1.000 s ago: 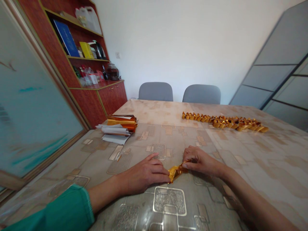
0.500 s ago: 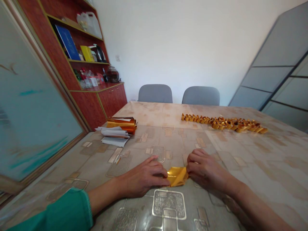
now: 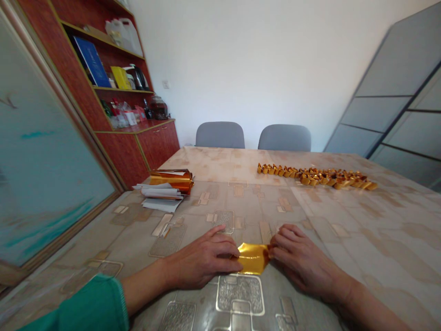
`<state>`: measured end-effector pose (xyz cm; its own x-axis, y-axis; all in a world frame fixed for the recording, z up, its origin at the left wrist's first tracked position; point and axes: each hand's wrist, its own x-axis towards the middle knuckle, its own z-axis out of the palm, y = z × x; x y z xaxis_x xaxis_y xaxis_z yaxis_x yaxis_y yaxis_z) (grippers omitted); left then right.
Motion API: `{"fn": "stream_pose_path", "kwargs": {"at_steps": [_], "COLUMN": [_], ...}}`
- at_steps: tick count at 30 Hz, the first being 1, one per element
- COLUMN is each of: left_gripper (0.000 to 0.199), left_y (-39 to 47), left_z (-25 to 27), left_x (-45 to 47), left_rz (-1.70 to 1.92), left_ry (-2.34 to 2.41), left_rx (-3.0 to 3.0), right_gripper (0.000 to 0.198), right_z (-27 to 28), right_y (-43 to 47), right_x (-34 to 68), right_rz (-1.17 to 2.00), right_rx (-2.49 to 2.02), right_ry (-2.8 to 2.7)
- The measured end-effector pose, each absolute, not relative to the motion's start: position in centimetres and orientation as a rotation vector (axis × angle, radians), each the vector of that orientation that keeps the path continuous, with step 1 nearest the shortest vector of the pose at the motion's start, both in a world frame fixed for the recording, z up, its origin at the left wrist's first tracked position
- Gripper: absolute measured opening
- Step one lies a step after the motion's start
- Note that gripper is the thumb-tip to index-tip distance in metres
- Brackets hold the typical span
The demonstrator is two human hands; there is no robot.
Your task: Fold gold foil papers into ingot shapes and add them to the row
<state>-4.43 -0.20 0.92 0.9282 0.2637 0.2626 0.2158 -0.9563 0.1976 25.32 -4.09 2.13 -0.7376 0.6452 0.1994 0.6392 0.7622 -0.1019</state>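
Note:
A shiny sheet of gold foil paper (image 3: 253,259) lies low over the table between my hands, with a crease running across its middle. My left hand (image 3: 203,257) pinches its left edge between thumb and fingers. At the right edge, the closed fingers of my right hand (image 3: 296,255) grip the foil; the fingertips partly cover that corner. Farther off to the right, several folded gold paper ingots (image 3: 317,177) stand in rows. To the left lie a curled stack of gold foil sheets (image 3: 172,180) and some white paper sheets (image 3: 161,195).
A patterned cloth covers the table (image 3: 220,193). Two grey chairs (image 3: 220,134) stand behind its far edge. A red-brown cabinet (image 3: 148,147) with shelves of bottles and boxes is at the left, beside a frosted glass door (image 3: 51,151).
The gold foil now lies flatter and shows more of its face. My right hand has shifted slightly down and toward me; the left hand keeps its pinch. The view has shifted slightly.

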Motion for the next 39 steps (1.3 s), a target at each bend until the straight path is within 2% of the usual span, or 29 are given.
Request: {"fn": "stream_pose_path", "kwargs": {"at_steps": [5,9,19,26,32,39], "left_gripper": [0.031,0.034,0.036,0.037,0.034,0.034], "left_y": [-0.2,-0.2,-0.1,-0.1,-0.2,-0.1], "left_z": [1.0,0.9,0.7,0.9,1.2,1.3], "left_x": [-4.3,-4.4,-4.6,-4.5,-4.4,-4.4], "left_rz": [0.411,0.393,0.367,0.387,0.407,0.338], "left_ry": [0.383,0.389,0.386,0.387,0.388,0.393], "left_rx": [2.93,2.919,2.898,2.897,2.882,2.873], "right_gripper": [0.023,0.016,0.021,0.016,0.016,0.015], "right_z": [0.7,0.0,0.7,0.5,1.9,3.5], "right_y": [-4.9,-5.1,-5.6,-5.5,-4.8,-3.1], "right_x": [22.0,20.0,24.4,22.4,23.7,25.0], "right_rz": [0.03,0.077,0.195,0.164,0.068,0.044], "right_rx": [-1.18,-1.198,-1.366,-1.365,-1.243,-0.849], "right_ry": [-2.611,-2.629,-2.5,-2.521,-2.559,-2.819]}}
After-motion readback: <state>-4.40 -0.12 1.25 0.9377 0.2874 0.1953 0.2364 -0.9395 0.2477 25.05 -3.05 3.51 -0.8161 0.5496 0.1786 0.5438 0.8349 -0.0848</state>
